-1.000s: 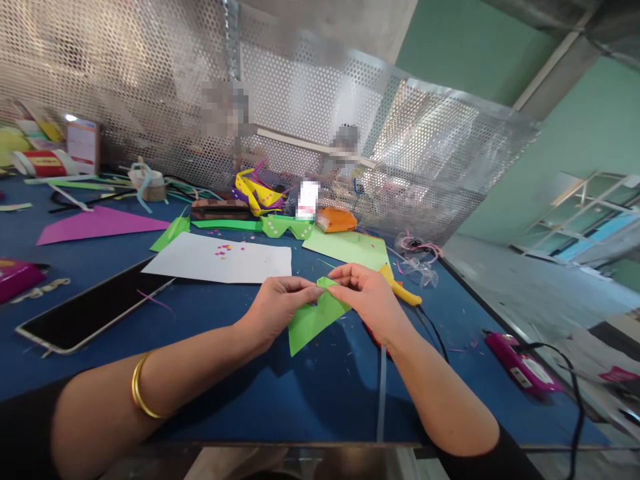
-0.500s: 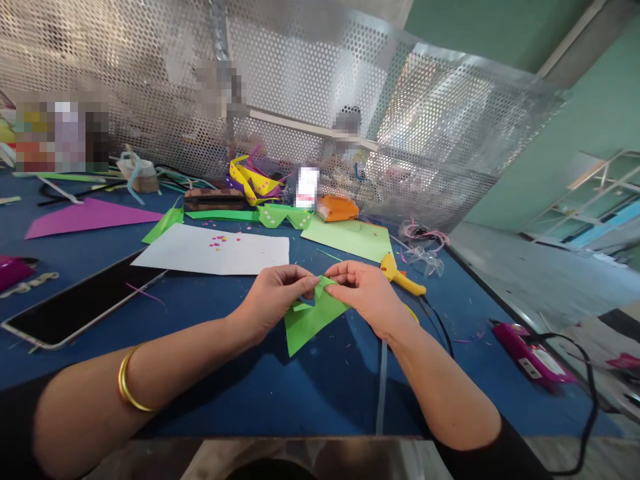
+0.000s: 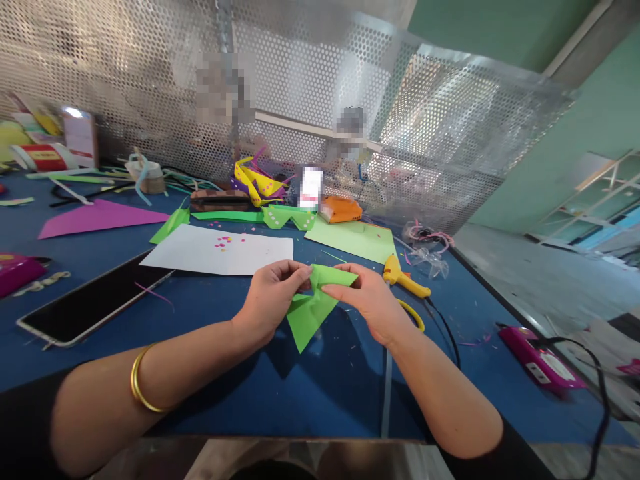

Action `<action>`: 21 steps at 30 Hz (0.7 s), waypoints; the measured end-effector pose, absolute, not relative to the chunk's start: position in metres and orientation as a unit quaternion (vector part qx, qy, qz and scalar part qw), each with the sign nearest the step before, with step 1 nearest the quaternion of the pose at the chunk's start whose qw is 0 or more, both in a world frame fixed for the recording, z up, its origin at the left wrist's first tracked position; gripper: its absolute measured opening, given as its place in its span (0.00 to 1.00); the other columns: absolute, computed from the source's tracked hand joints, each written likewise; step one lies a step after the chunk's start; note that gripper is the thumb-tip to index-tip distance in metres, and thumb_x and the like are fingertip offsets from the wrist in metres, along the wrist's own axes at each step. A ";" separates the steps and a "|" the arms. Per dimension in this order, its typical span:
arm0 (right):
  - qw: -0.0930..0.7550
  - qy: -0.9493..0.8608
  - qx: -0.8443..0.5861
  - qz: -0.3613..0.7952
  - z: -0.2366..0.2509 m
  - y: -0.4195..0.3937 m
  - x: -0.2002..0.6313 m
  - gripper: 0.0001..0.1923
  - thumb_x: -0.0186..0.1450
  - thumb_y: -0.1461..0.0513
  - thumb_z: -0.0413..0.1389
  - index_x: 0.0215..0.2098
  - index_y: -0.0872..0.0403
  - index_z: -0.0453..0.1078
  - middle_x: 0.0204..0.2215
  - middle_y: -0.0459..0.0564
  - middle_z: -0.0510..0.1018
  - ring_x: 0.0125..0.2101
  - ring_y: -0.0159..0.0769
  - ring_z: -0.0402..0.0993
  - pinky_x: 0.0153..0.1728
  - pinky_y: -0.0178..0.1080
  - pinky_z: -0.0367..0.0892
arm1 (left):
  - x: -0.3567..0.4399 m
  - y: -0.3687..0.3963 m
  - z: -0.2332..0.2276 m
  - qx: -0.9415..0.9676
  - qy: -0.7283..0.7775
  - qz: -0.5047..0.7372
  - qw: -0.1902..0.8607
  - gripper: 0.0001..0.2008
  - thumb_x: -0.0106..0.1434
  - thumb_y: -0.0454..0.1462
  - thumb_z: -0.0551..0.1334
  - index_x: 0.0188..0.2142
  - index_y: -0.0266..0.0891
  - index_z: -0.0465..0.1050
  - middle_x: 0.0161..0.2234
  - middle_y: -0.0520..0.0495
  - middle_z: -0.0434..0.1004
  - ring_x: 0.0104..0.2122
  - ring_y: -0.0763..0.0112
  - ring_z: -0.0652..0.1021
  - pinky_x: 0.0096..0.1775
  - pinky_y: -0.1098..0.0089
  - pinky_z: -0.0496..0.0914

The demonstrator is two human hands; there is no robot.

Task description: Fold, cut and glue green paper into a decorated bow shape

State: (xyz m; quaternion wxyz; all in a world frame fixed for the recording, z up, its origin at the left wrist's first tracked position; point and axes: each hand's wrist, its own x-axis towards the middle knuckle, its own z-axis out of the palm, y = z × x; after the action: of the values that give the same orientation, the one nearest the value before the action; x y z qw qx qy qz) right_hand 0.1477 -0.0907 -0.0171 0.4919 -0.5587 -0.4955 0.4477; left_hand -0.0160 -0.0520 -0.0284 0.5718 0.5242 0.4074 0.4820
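Observation:
A creased piece of bright green paper (image 3: 316,310) is held above the blue table between both hands. My left hand (image 3: 273,293) pinches its upper left edge between thumb and fingers. With the thumb on the front and the fingers behind, my right hand (image 3: 373,300) grips its right side. One pointed corner of the paper hangs down. Just beyond the right hand lies a yellow hot glue gun (image 3: 406,279) with a black cord. Behind the hands is a white sheet (image 3: 255,257) bearing small pink and yellow paper bits.
Green paper glasses (image 3: 289,217), yellow paper glasses (image 3: 257,183) and a pale green sheet (image 3: 353,240) lie farther back. A black-screened phone (image 3: 95,300) and purple paper (image 3: 100,218) are on the left. A magenta box (image 3: 540,360) with a cord sits at the right edge.
The green paper has turned in my hands, and a wide flap now shows at its upper right. My right thumb and fingers have spread farther apart around it. The view shifted slightly.

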 end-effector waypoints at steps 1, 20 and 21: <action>0.510 -0.480 -0.538 0.468 -0.018 -0.091 0.145 0.19 0.49 0.57 0.70 0.37 0.53 0.73 0.31 0.45 0.81 0.34 0.37 0.76 0.39 0.40 0.69 | -0.016 -0.052 -0.029 0.516 0.407 0.494 0.569 0.10 0.56 0.41 0.66 0.24 0.37 0.73 0.21 0.53 0.71 0.24 0.77 0.68 0.30 0.73 0.62; 0.525 -0.486 -0.523 0.463 -0.024 -0.094 0.135 0.12 0.51 0.62 0.67 0.35 0.54 0.78 0.31 0.47 0.82 0.34 0.39 0.77 0.38 0.41 0.70 | -0.015 -0.056 -0.027 0.477 0.373 0.450 0.656 0.13 0.50 0.43 0.70 0.20 0.37 0.74 0.21 0.51 0.73 0.24 0.76 0.70 0.31 0.73 0.64; 0.528 -0.486 -0.515 0.469 -0.024 -0.094 0.134 0.13 0.50 0.62 0.67 0.35 0.53 0.78 0.32 0.47 0.82 0.34 0.39 0.77 0.39 0.42 0.70 | -0.014 -0.056 -0.028 0.471 0.369 0.450 0.663 0.13 0.50 0.43 0.70 0.20 0.37 0.73 0.20 0.51 0.72 0.24 0.76 0.70 0.31 0.73 0.65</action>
State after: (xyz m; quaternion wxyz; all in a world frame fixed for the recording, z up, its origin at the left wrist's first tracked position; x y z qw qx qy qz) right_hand 0.1345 -0.0936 -0.0238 0.5280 -0.5150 -0.4863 0.4685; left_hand -0.0143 -0.0562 -0.0279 0.6632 0.4711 0.3690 0.4496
